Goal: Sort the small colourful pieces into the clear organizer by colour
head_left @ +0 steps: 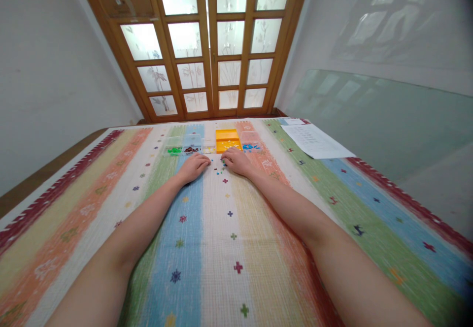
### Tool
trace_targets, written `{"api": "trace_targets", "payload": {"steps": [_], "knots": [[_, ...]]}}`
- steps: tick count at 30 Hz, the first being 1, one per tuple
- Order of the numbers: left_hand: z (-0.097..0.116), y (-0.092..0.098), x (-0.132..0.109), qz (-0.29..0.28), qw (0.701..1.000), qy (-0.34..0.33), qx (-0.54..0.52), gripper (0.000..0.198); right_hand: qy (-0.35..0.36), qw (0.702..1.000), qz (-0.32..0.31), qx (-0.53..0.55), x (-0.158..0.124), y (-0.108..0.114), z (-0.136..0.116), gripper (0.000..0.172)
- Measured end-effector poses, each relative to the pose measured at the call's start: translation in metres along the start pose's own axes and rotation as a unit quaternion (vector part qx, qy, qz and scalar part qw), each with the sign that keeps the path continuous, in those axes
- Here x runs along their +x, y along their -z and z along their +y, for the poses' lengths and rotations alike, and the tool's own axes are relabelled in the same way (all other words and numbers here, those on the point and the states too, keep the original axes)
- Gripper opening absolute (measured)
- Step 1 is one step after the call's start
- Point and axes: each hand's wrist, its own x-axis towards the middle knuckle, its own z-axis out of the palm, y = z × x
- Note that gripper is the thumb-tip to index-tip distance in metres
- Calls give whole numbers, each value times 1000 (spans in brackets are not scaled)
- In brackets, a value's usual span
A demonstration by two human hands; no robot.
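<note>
My left hand (194, 166) rests on the cloth with its fingers curled together; whether anything is in them is hidden. My right hand (236, 161) is bent in a pinch, fingertips down beside tiny loose coloured pieces (218, 173), and what it holds is too small to make out. Just beyond the hands is an open orange box (227, 134) with small white pieces in it. Left of that box are small green pieces (175, 150) and dark brownish-red pieces (192, 149) in clear containers. Blue pieces (251, 147) lie in a clear container to the right.
A striped, patterned tablecloth (218, 268) covers the table. Printed white paper (316, 140) lies at the far right. Behind the table stand wood-framed glass doors (210, 46), and a pale glass panel (369, 115) is along the right wall.
</note>
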Motion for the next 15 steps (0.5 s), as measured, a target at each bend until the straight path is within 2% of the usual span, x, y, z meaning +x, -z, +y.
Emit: {"api": "trace_targets", "payload": {"steps": [9,15], "knots": [[-3,1,-1,-15,1000,-5,5,33,3,1000,-15,2,0,3,-2,22],[7,0,-1,-15,1000,4,26,24,6,1000,-18,-1,0,4,-3,24]]}}
